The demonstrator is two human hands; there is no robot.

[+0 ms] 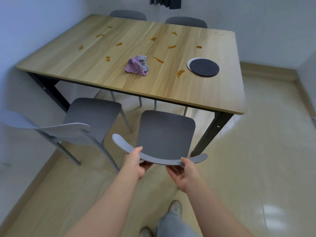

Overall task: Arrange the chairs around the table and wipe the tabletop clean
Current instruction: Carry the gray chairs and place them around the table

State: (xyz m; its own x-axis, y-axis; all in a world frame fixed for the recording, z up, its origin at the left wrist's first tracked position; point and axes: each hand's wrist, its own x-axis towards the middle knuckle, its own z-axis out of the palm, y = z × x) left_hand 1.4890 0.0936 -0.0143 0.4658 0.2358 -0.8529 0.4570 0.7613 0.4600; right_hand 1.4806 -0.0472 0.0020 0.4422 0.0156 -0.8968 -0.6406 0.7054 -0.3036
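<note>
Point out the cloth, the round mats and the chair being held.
cloth (136,65), head view, on its purple folds.
round mats (204,67), head view, on the dark top mat.
held chair (165,134), head view, on its seat.

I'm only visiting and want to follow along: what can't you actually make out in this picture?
All in the head view:
- Far left chair and far right chair: only the backrest tops show, the table hides the rest.
- Left hand and right hand grip the near chair's backrest, which covers the fingers beneath it.
- Pale disc: mostly under the dark mat.
- Dark fabric: cut off by the top edge, so it can't be identified.
</note>
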